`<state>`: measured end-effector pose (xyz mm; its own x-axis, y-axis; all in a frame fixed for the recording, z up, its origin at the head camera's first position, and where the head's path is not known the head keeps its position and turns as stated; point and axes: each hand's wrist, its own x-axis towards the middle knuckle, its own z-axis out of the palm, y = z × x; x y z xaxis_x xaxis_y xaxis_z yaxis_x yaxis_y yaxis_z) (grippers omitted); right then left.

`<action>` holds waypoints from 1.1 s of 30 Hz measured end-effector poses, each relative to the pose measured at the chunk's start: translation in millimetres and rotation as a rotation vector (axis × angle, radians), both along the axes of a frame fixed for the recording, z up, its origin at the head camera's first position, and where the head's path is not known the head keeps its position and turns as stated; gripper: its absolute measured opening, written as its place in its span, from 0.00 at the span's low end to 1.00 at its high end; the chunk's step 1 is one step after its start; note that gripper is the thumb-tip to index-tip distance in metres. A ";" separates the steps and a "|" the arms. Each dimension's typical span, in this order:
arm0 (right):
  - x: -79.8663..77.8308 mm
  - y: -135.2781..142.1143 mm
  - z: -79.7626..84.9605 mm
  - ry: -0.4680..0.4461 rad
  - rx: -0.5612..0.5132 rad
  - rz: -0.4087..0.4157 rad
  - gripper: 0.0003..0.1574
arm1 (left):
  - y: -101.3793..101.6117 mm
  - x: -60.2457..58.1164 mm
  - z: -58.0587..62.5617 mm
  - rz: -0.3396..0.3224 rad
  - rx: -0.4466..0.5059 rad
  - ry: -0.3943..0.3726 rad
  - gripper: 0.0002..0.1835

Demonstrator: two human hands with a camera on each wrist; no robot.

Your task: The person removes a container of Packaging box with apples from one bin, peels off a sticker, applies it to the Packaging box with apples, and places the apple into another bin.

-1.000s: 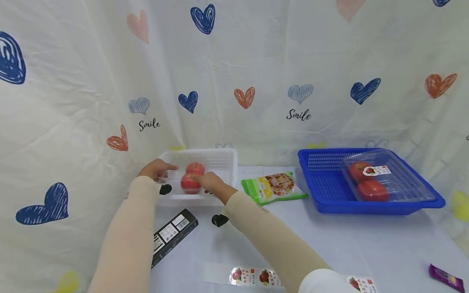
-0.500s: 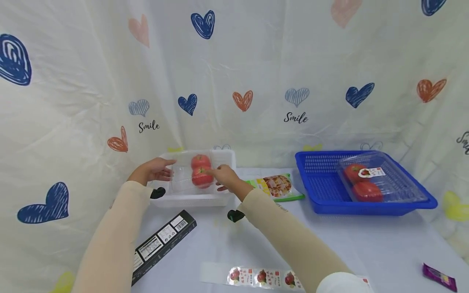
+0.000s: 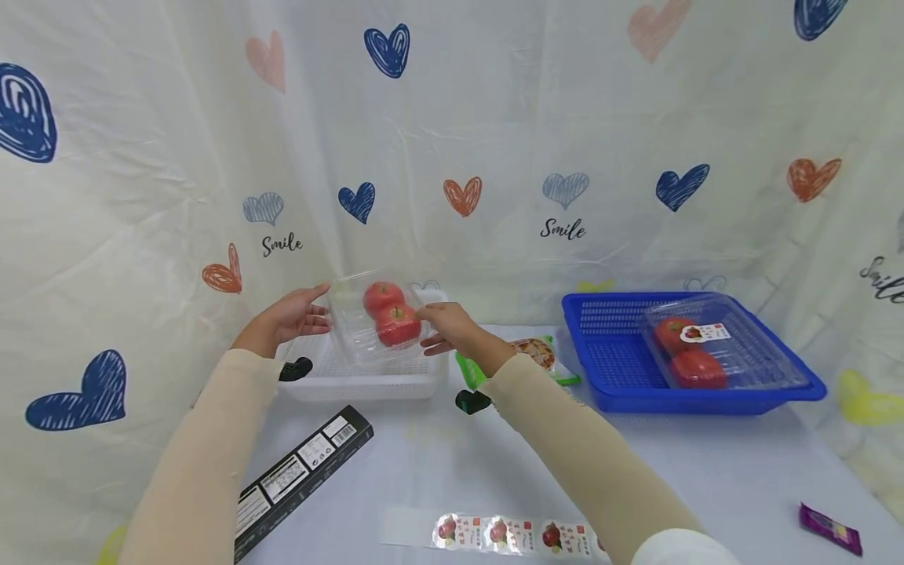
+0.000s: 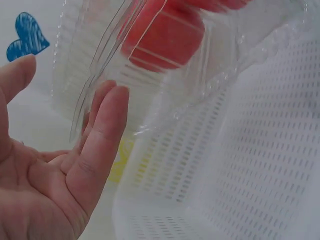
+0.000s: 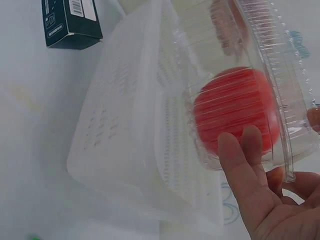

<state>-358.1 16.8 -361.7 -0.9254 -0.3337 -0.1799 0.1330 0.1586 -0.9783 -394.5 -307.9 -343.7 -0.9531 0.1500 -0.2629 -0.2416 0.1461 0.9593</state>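
Over the white basket (image 3: 381, 388), the right hand (image 3: 457, 328) pinches the clear box (image 3: 351, 329) at four o'clock. At nine, the left hand (image 3: 286, 315), fingers straight and thumb apart, seemingly touches it.

A pale curtain (image 3: 494, 102) printed with hearts fills the upper frame. A black box (image 3: 305, 479) lies lower left, a green-edged packet (image 3: 540, 352) right of centre, a small purple packet (image 3: 830, 530) lower right.
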 end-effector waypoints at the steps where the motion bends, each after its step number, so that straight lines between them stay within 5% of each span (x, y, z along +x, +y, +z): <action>1: 0.9 3.8 1.5 -0.004 0.001 0.008 0.37 | 0.8 0.7 0.5 0.012 0.004 -0.001 0.40; 7: 12.0 25.5 9.3 -0.014 -0.002 0.042 0.32 | 8.3 4.5 2.6 0.056 0.025 0.008 0.37; 13: 26.7 44.8 17.2 0.026 0.017 0.057 0.30 | 15.6 8.7 3.2 0.010 0.065 0.016 0.32; 25: 49.9 88.7 23.0 0.045 0.011 0.078 0.32 | 43.0 24.1 -1.2 -0.154 0.049 0.037 0.24; 33: 63.2 119.1 27.8 0.008 -0.017 0.047 0.36 | 60.5 53.0 -5.3 -0.291 0.031 0.010 0.16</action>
